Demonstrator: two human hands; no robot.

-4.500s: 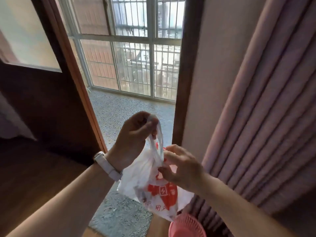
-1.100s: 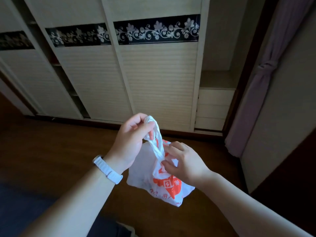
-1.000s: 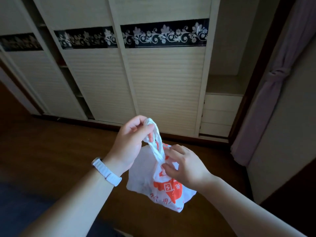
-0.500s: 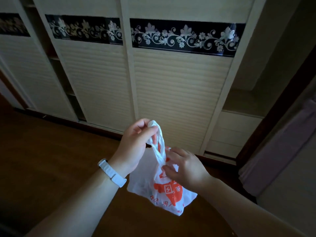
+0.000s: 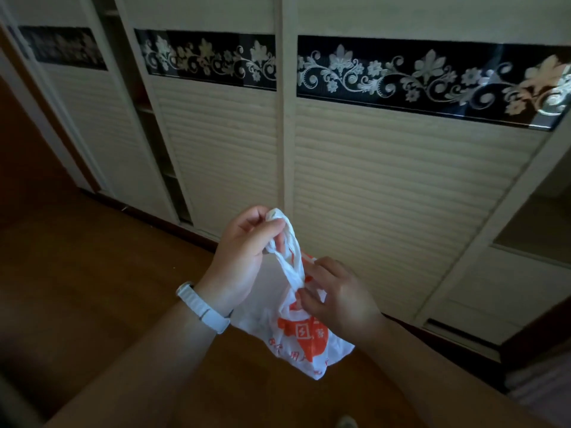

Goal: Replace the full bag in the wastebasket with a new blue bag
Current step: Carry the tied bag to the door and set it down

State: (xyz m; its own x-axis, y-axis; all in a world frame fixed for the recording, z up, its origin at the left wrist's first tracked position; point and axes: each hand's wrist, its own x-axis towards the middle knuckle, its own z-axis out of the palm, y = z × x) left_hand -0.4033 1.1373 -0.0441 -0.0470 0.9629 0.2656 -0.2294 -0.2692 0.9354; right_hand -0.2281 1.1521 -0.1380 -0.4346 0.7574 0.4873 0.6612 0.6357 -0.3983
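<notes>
A full white plastic bag [image 5: 304,338] with orange print hangs in the air in front of me. My left hand [image 5: 244,261], with a white watch band on its wrist, grips the twisted handles at the top of the bag. Just below, my right hand [image 5: 336,296] pinches the bag at the knot where the handles meet. Neither the wastebasket nor a blue bag shows in this view.
A cream wardrobe [image 5: 386,186] with sliding slatted doors and a black floral band fills the wall ahead, close to my hands. Dark wooden floor [image 5: 77,288] stretches to the left and below. One door gap [image 5: 154,134] at the left shows shelves.
The view has turned from the balcony door and pink basket to the wardrobe, which has come nearer. Both hands keep the same hold on the bag.
</notes>
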